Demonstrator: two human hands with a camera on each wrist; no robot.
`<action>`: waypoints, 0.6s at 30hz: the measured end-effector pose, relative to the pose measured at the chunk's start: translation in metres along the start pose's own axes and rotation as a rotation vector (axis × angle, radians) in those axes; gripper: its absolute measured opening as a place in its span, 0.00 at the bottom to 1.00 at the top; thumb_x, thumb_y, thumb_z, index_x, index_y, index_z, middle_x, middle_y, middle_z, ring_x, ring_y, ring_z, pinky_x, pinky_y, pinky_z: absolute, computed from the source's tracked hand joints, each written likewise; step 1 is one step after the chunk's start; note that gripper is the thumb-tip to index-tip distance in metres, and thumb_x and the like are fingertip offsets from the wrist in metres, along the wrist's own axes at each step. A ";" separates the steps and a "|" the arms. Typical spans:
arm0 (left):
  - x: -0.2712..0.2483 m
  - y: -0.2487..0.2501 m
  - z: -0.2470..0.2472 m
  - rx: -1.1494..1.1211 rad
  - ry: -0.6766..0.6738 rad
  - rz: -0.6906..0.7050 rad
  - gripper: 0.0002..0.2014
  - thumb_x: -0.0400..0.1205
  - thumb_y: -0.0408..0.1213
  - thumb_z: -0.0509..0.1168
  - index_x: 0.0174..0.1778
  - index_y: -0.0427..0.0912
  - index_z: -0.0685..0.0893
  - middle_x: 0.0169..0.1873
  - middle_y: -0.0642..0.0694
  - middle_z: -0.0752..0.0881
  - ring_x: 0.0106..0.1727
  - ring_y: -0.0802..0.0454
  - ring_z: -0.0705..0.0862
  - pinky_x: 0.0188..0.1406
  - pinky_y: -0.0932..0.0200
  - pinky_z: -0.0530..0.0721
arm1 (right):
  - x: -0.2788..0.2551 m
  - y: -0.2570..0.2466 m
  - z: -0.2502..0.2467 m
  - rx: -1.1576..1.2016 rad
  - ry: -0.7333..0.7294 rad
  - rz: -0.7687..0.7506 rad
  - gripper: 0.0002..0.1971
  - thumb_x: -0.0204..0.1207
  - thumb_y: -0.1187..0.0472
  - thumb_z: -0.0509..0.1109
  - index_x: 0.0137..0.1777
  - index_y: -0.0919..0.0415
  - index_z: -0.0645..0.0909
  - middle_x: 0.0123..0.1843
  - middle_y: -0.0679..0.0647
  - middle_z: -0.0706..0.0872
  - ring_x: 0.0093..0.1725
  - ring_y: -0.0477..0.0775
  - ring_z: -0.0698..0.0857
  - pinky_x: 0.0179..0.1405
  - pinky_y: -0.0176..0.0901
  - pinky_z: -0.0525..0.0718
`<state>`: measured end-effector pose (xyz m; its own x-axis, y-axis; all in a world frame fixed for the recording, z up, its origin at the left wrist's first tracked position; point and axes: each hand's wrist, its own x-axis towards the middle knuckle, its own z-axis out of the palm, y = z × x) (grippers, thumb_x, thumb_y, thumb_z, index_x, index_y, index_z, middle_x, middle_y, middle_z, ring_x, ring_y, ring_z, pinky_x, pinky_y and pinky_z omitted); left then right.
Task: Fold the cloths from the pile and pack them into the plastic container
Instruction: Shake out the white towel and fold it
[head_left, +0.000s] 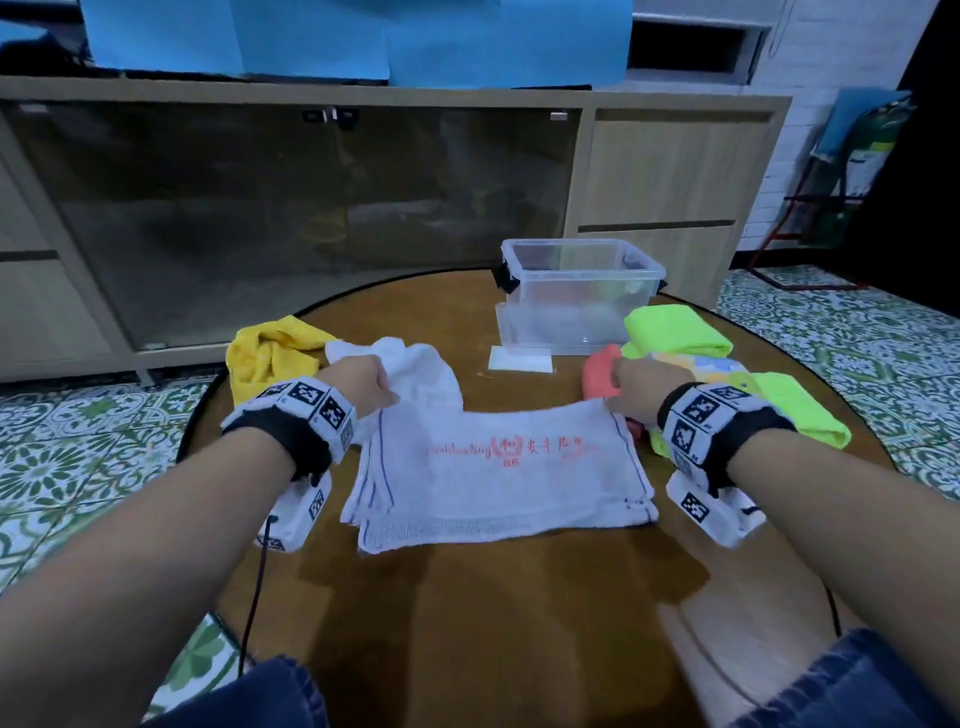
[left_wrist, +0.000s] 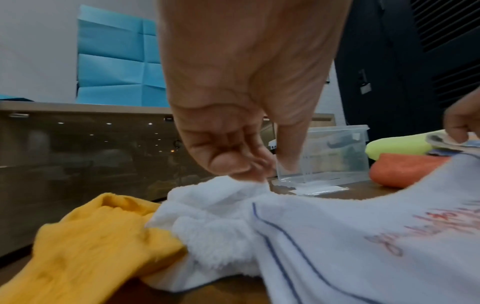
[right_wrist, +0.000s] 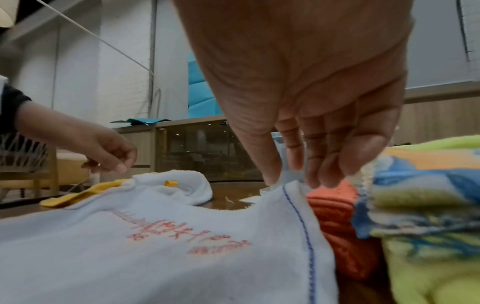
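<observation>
brown wood, the round table fills my head view, its near rim cut off by my knees and its left edge running close past the yellow cloth. bare tabletop lies open between me and the white printed cloth, which lies folded in layers at the middle, its red lettering too blurred for me to read. the plastic container stands open beyond it, toward the far right edge; what lies inside i cannot make out through the wall. right of the printed cloth sits a stack: green cloths, a patterned one, and an orange cloth half hidden behind my wrist. a fluffy white cloth lies crumpled against the yellow one. my left hand pinches the printed cloth's far left corner; my right hand pinches its far right corner, fingers curled on the hem, both corners raised slightly.
</observation>
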<state>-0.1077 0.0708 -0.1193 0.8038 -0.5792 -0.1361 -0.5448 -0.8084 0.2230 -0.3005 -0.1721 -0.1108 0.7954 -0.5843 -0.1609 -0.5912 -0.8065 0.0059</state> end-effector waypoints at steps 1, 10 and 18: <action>-0.002 0.004 0.002 0.024 -0.058 0.019 0.16 0.83 0.43 0.62 0.32 0.39 0.76 0.26 0.47 0.78 0.27 0.51 0.76 0.26 0.62 0.71 | -0.001 -0.004 -0.001 -0.028 0.006 -0.044 0.17 0.81 0.58 0.61 0.66 0.65 0.72 0.60 0.60 0.81 0.53 0.60 0.82 0.44 0.44 0.76; -0.017 0.002 0.031 0.294 -0.395 -0.028 0.18 0.81 0.49 0.67 0.39 0.36 0.86 0.20 0.52 0.75 0.22 0.59 0.69 0.25 0.67 0.70 | -0.042 -0.103 0.024 -0.062 0.010 -0.608 0.08 0.77 0.57 0.65 0.52 0.58 0.81 0.52 0.54 0.85 0.54 0.55 0.81 0.42 0.40 0.69; -0.027 0.004 0.022 -0.205 -0.447 -0.178 0.14 0.83 0.36 0.64 0.34 0.31 0.78 0.17 0.44 0.84 0.16 0.51 0.81 0.20 0.66 0.79 | -0.053 -0.143 0.060 -0.031 0.020 -0.696 0.20 0.77 0.43 0.64 0.58 0.60 0.78 0.54 0.57 0.82 0.50 0.60 0.81 0.42 0.45 0.75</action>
<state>-0.1366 0.0810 -0.1361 0.6747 -0.4588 -0.5782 -0.3148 -0.8874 0.3367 -0.2661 -0.0208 -0.1622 0.9905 0.0681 -0.1196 0.0608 -0.9961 -0.0635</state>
